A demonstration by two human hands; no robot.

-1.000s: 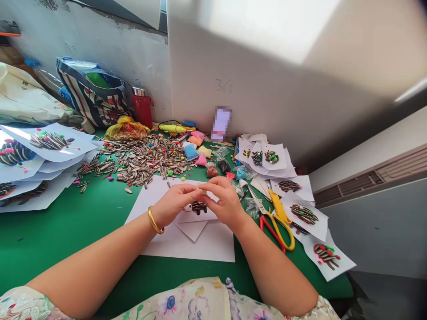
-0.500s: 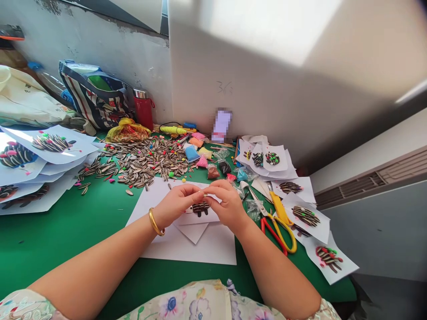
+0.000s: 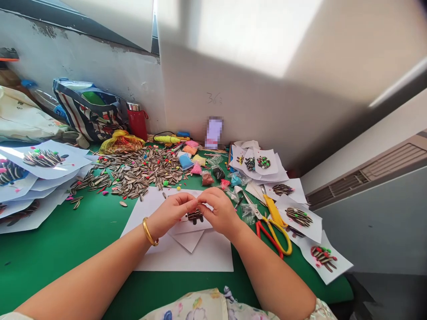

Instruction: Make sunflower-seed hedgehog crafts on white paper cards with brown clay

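My left hand [image 3: 171, 212] and my right hand [image 3: 218, 210] meet fingertip to fingertip over a small white card [image 3: 191, 224]. Both are pinched together on something tiny that I cannot make out. Just below the fingertips, on the card, sits a small dark figure made of striped sunflower seeds [image 3: 195, 216]. The card lies on larger white paper sheets [image 3: 187, 253] on the green table [image 3: 66, 235]. A gold bangle [image 3: 147, 231] circles my left wrist.
A heap of sunflower seeds [image 3: 140, 166] with coloured clay bits lies behind the paper. Small clay bags [image 3: 196, 160], yellow scissors [image 3: 278, 222] and red scissors [image 3: 267, 233] sit to the right. Finished seed cards [image 3: 300, 216] lie right and left [image 3: 40, 160]. A red flask [image 3: 136, 121] and striped bag [image 3: 88, 109] stand by the wall.
The view has shifted slightly, so everything sits a little lower and further left. My hands stay pinched together over the card, lowered a touch closer to the seed figure.
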